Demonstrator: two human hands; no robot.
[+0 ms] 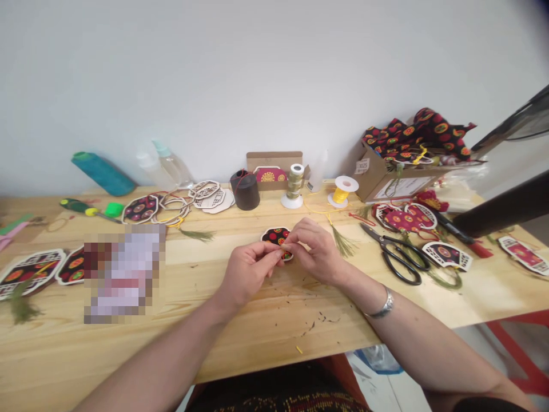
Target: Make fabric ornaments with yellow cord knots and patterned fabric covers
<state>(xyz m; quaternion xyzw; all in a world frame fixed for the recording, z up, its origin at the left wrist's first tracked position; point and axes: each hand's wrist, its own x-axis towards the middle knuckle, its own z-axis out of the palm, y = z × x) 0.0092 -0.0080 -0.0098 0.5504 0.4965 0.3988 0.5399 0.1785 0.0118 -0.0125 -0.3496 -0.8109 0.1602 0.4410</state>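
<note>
A small fabric ornament (pixel 274 234), black with red and orange round patterns and a pale edge, is between my two hands above the middle of the wooden table (pixel 184 332). My left hand (pixel 253 268) has its thumb and fingers closed on the ornament's near side. My right hand (pixel 315 250) is pinched shut close to the left fingertips, over the ornament's right part. Whatever sits in the right pinch is too small to make out. The fingers cover much of the ornament's lower half.
Black scissors (pixel 401 252) lie right of my hands, beside more ornaments (pixel 448 256). Spools of black (pixel 245 190), patterned (pixel 295 186) and yellow (pixel 341 191) thread stand along the wall. A cardboard box (pixel 386 177) holds patterned fabric. Left lie a screwdriver (pixel 72 205) and wooden frames (pixel 210 194).
</note>
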